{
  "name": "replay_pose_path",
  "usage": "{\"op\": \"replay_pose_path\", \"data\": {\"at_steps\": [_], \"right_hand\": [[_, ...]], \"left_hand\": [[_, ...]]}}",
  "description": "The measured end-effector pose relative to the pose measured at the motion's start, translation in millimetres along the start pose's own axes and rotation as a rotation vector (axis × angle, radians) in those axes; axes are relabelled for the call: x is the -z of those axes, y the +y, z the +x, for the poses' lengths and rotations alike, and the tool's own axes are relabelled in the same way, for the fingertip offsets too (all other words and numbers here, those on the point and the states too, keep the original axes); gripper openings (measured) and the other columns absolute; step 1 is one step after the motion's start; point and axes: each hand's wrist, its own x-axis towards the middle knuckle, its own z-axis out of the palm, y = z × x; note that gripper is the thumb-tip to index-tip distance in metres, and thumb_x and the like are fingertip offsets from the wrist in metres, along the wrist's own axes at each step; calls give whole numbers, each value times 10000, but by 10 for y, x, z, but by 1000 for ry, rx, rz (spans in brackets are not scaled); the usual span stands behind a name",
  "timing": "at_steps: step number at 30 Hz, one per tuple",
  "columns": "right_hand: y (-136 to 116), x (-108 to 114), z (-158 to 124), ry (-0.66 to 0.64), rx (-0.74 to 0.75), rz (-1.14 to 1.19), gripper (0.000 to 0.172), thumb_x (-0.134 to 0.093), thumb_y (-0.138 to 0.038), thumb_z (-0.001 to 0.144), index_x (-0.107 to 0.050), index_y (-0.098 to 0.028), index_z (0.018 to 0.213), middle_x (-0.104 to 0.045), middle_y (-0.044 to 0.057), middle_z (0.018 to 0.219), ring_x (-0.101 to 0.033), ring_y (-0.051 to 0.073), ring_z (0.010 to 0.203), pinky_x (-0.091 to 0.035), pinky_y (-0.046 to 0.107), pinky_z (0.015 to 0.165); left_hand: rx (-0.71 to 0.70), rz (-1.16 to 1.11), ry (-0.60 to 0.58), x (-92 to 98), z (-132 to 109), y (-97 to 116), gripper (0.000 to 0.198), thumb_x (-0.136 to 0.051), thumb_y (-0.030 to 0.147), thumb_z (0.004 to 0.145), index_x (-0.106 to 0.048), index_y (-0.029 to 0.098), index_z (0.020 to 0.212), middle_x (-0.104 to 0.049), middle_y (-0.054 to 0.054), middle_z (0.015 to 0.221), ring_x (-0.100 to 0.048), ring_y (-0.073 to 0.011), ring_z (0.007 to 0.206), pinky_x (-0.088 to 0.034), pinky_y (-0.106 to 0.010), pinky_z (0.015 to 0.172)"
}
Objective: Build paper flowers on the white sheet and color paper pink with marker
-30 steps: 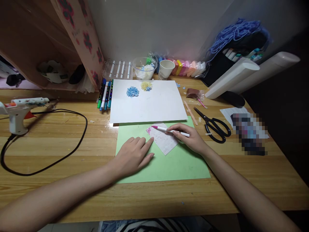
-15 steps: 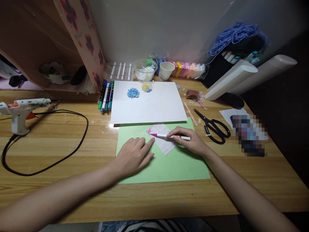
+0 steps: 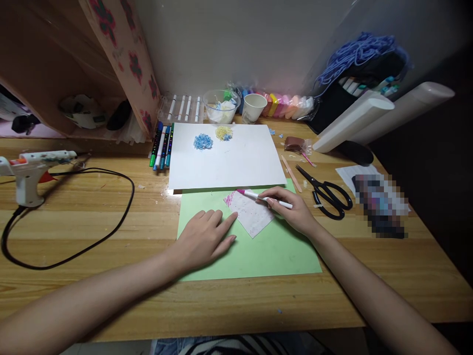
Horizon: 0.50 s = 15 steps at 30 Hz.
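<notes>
My right hand (image 3: 283,207) is closed around a white marker (image 3: 253,195) with a magenta tip. The tip is at the upper edge of a small white piece of tissue-like paper (image 3: 253,219), turned like a diamond. Pink strokes mark the left corner of that piece, and small dark specks dot it. My left hand (image 3: 205,236) lies with its fingers spread, the index fingertip touching the paper's left edge. Beneath both is a green sheet (image 3: 254,261). Just beyond lies a white sheet (image 3: 229,165) bearing a blue shredded heap (image 3: 203,142) and a yellow one (image 3: 223,133).
Black-handled scissors (image 3: 327,195) and a wooden stick (image 3: 291,173) lie right of the sheets. On the left stands a glue gun (image 3: 29,177) with a looped cord (image 3: 131,207). Several markers (image 3: 161,148), a clear bowl (image 3: 220,111) and a paper cup (image 3: 254,108) are at the back.
The marker tip has moved up and right, from the pink-stroked corner to the paper's upper edge. My right hand has shifted slightly; my left hand stays almost where it was.
</notes>
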Motion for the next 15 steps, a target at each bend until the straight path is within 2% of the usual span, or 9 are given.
{"op": "replay_pose_path", "data": {"at_steps": [2, 8, 15], "right_hand": [[-5, 14, -10, -13, 8, 13, 197, -555, -350, 885, -670, -210, 960, -695, 56, 933, -641, 195, 884, -491, 301, 757], [-39, 55, -34, -212, 43, -3, 187, -572, -321, 878, -707, -200, 923, -697, 61, 907, -641, 179, 834, -490, 282, 736], [-54, 46, -23, -195, 11, 8, 201, -573, -345, 873, -703, -203, 929, -706, 61, 907, -656, 193, 861, -493, 290, 754]], "left_hand": [[-1, 7, -3, 6, -1, 1, 459, -320, 398, 968, -477, 134, 1309, -583, -94, 893, -514, -217, 770, -420, -365, 670], [-3, 18, -4, 10, 1, -1, 464, -311, 401, 967, -486, 127, 1299, -581, -93, 886, -508, -216, 757, -420, -363, 662], [0, 14, -8, 7, 5, 0, 467, -323, 399, 966, -474, 130, 1315, -579, -91, 894, -512, -218, 766, -419, -363, 663]]}}
